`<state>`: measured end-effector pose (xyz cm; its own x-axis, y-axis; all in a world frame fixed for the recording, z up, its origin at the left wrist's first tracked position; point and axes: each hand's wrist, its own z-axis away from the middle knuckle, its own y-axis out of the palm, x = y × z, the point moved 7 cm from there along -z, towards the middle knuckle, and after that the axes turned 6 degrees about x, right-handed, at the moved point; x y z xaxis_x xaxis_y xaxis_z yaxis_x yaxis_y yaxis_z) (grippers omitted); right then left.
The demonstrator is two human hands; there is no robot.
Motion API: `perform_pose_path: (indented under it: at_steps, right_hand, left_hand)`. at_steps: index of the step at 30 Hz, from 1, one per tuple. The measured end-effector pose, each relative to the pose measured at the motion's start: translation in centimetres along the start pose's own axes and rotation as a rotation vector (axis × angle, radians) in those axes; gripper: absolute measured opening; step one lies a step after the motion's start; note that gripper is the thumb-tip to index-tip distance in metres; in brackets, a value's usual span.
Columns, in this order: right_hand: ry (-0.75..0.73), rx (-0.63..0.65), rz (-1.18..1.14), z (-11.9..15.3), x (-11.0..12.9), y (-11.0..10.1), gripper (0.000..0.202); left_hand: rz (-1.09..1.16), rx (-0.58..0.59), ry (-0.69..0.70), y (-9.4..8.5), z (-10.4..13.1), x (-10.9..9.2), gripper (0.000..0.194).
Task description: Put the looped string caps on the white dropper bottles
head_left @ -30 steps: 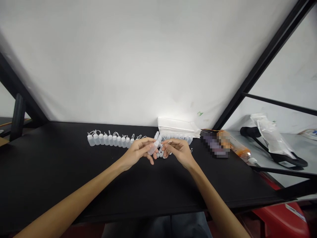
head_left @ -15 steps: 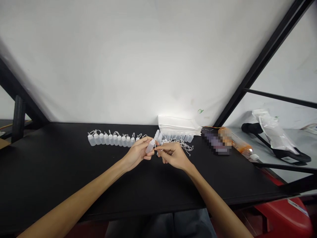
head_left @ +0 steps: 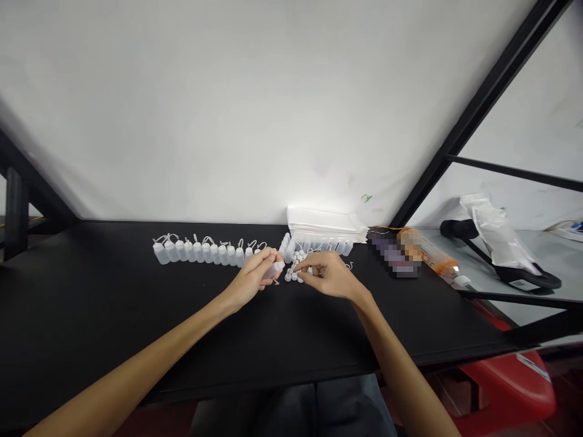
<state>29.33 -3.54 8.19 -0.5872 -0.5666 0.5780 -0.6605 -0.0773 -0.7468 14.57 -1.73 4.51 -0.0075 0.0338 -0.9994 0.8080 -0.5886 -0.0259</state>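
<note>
A small translucent plastic bottle (head_left: pixel 272 271) lies tilted in my left hand (head_left: pixel 253 272), its white top pointing right. My left fingers are wrapped round it, hiding most of its body. My right hand (head_left: pixel 331 275) is just to the right, over a heap of small white caps (head_left: pixel 298 258). Its thumb and index tips come together at the caps; what is between them is too small to make out. To the left runs a row of upright bottles (head_left: pixel 198 252) with white caps and thin white straps.
Uncapped bottles (head_left: pixel 337 247) stand behind my right hand, before a stack of white sheets (head_left: pixel 325 224). Farther right are a blurred purple item (head_left: pixel 394 255) and an orange-labelled drink bottle (head_left: pixel 435 258). A black sandal (head_left: pixel 514 273) lies beyond the frame bar. A red stool (head_left: pixel 510 388) stands below.
My right hand has moved away from the held bottle to the caps. My left hand has turned the bottle from nearly upright to a stronger tilt. The view has shifted slightly.
</note>
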Motion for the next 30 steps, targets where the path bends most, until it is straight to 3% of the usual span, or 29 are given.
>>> perform_pose_path:
  at_steps: [4, 7, 10, 25, 30]
  right_hand:
    - [0.106, -0.035, 0.158, 0.2, -1.7, -1.3, 0.010]
    - [0.142, 0.024, 0.222, 0.1, -2.3, -0.6, 0.011]
    - [0.136, 0.082, 0.258, 0.0, -2.4, 0.4, 0.010]
    - [0.148, 0.157, 0.306, 0.0, -2.5, 1.3, 0.016]
    - [0.207, 0.119, 0.061, 0.2, -2.5, 0.5, 0.014]
  left_hand:
    - [-0.377, -0.004, 0.007, 0.0, 0.1, 0.3, 0.024]
    - [-0.714, 0.009, -0.033, 0.3, 0.2, 0.6, 0.025]
    - [-0.883, 0.018, -0.061, 0.5, 0.2, 0.8, 0.024]
    - [-0.831, 0.149, 0.034, 1.1, 0.3, 0.3, 0.033]
    - [-0.739, 0.164, 0.058, 0.7, 0.3, 0.1, 0.032]
